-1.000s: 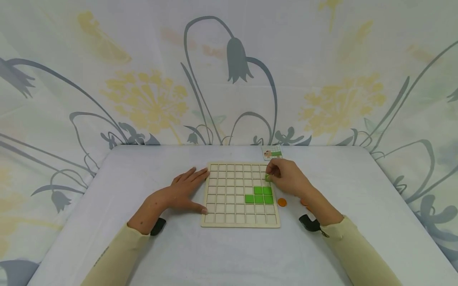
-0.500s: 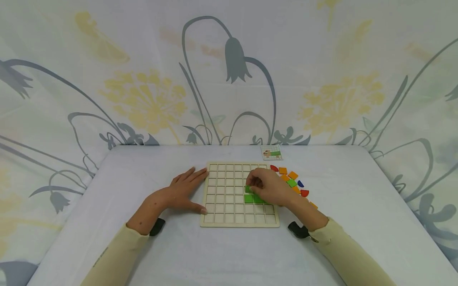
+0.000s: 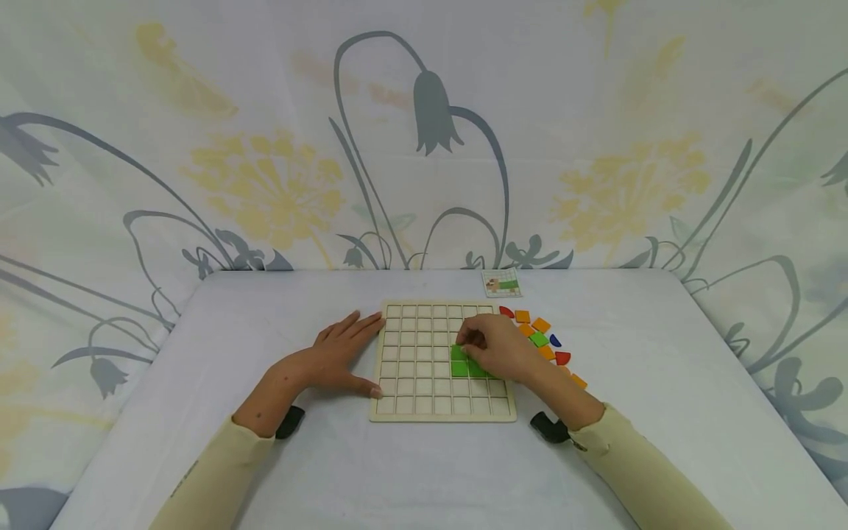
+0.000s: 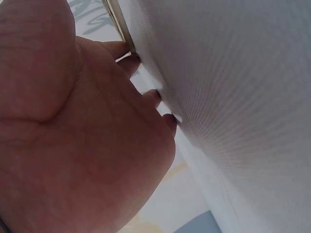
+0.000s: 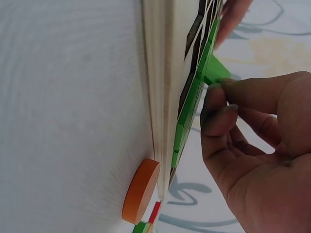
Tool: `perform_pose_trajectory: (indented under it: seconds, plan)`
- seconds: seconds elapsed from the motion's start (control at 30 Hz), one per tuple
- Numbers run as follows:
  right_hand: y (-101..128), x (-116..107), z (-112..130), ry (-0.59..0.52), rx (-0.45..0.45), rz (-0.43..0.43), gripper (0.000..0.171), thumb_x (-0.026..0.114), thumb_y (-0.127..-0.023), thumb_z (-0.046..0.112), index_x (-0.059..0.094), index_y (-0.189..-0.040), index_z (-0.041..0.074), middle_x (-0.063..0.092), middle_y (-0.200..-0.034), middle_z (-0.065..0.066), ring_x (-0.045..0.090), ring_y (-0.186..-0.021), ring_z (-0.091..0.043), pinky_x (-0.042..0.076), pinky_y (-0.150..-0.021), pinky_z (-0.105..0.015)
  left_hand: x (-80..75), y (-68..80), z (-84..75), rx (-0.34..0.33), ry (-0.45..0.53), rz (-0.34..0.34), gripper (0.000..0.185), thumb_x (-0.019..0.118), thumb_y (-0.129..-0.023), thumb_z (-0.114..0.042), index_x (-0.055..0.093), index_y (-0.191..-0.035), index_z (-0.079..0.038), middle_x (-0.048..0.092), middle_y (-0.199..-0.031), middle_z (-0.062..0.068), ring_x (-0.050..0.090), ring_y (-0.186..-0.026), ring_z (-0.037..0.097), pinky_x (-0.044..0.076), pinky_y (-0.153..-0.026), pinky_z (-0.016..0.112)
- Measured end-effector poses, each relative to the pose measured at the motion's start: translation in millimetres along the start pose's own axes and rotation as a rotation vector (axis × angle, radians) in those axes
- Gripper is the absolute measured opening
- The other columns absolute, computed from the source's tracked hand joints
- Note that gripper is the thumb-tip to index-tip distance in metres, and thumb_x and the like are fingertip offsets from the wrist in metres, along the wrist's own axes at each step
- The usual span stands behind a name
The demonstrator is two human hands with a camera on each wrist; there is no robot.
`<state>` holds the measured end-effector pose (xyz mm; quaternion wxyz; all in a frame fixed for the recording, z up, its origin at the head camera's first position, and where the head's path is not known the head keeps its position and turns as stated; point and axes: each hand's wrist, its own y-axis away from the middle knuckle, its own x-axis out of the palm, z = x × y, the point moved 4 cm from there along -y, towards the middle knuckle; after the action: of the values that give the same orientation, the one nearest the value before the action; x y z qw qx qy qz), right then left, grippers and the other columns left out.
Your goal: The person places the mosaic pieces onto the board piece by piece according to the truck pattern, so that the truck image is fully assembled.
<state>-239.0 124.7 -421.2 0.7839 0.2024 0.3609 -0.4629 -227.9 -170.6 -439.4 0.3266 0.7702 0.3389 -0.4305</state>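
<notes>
A pale wooden grid board lies on the white-covered table, and green square tiles fill some cells on its right side. Between thumb and fingertips, my right hand pinches another green square tile. In the right wrist view that tile stands tilted, its lower edge at the row of laid tiles. My right hand hides part of the green area in the head view. My left hand is spread with straight fingers, fingertips and thumb at the board's left edge; the left wrist view shows its palm.
Right of the board lie loose pieces: orange squares, a green one, a blue piece and red pieces. An orange disc lies by the board's edge. A small printed card lies behind the board.
My right hand has moved left and toward me from the board's right edge with the green tile, which is now lower against the laid tiles. The left hand has stayed put.
</notes>
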Motion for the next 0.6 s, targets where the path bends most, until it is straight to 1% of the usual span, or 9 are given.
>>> perform_pose_trajectory:
  seconds: [0.1, 0.2, 0.27, 0.33, 0.43, 0.53, 0.6]
  plan:
    - [1, 0, -1, 0.033, -0.002, -0.005, 0.005, 0.074, -0.099, 0.006, 0.078, -0.103, 0.008, 0.068, -0.093, 0.004, 0.06, -0.081, -0.012, 0.054, -0.075, -0.03, 0.1, 0.6, -0.2, -0.001, 0.001, 0.004, 0.121, 0.084, -0.084, -0.063, 0.017, -0.172, -0.011, 0.012, -0.179, 0.007, 0.002, -0.164, 0.042, 0.013, -0.126, 0.067]
    - [1, -3, -3, 0.063, -0.038, -0.019, 0.009, 0.073, -0.099, 0.004, 0.08, -0.104, 0.007, 0.068, -0.095, 0.001, 0.059, -0.08, -0.012, 0.053, -0.074, -0.029, -0.1, 0.8, -0.6, -0.002, -0.003, 0.004, 0.121, 0.084, -0.084, -0.063, 0.017, -0.171, -0.011, 0.012, -0.179, 0.007, 0.003, -0.164, 0.042, 0.014, -0.125, 0.068]
    - [1, -8, -7, 0.086, -0.054, -0.027, 0.01, 0.072, -0.099, 0.003, 0.08, -0.104, 0.006, 0.07, -0.096, -0.001, 0.06, -0.081, -0.012, 0.053, -0.073, -0.029, -0.3, 1.1, -1.0, -0.003, -0.006, 0.004, 0.121, 0.084, -0.084, -0.063, 0.017, -0.171, -0.011, 0.012, -0.179, 0.007, 0.003, -0.164, 0.042, 0.014, -0.125, 0.068]
    - [2, -17, -13, 0.102, -0.053, -0.031, 0.011, 0.07, -0.098, 0.001, 0.08, -0.104, 0.004, 0.071, -0.095, -0.003, 0.061, -0.08, -0.014, 0.053, -0.073, -0.031, -0.5, 1.0, -1.2, -0.002, -0.007, 0.001, 0.121, 0.084, -0.084, -0.062, 0.017, -0.171, -0.011, 0.013, -0.179, 0.008, 0.003, -0.163, 0.043, 0.014, -0.125, 0.068]
    - [6, -35, -25, 0.134, 0.006, -0.015, 0.011, 0.069, -0.098, 0.0, 0.078, -0.102, 0.005, 0.071, -0.092, -0.002, 0.061, -0.079, -0.015, 0.053, -0.073, -0.032, -0.4, 1.3, -1.5, 0.002, -0.004, 0.0, 0.12, 0.084, -0.085, -0.061, 0.018, -0.171, -0.011, 0.013, -0.179, 0.008, 0.003, -0.164, 0.042, 0.014, -0.126, 0.067]
    - [12, -52, -36, 0.171, 0.075, 0.029, 0.007, 0.071, -0.095, 0.0, 0.076, -0.096, 0.006, 0.069, -0.086, -0.001, 0.059, -0.078, -0.017, 0.052, -0.074, -0.034, -0.1, 1.5, -1.3, 0.006, -0.002, -0.003, 0.12, 0.084, -0.085, -0.062, 0.017, -0.171, -0.011, 0.013, -0.179, 0.008, 0.003, -0.164, 0.042, 0.013, -0.126, 0.067]
    - [17, -60, -42, 0.188, 0.106, 0.06, 0.005, 0.073, -0.094, 0.001, 0.074, -0.093, 0.005, 0.067, -0.084, -0.001, 0.058, -0.078, -0.019, 0.051, -0.074, -0.035, -0.3, 1.7, -1.1, 0.004, -0.002, -0.003, 0.12, 0.083, -0.085, -0.062, 0.017, -0.171, -0.011, 0.013, -0.179, 0.007, 0.003, -0.164, 0.042, 0.013, -0.126, 0.067]
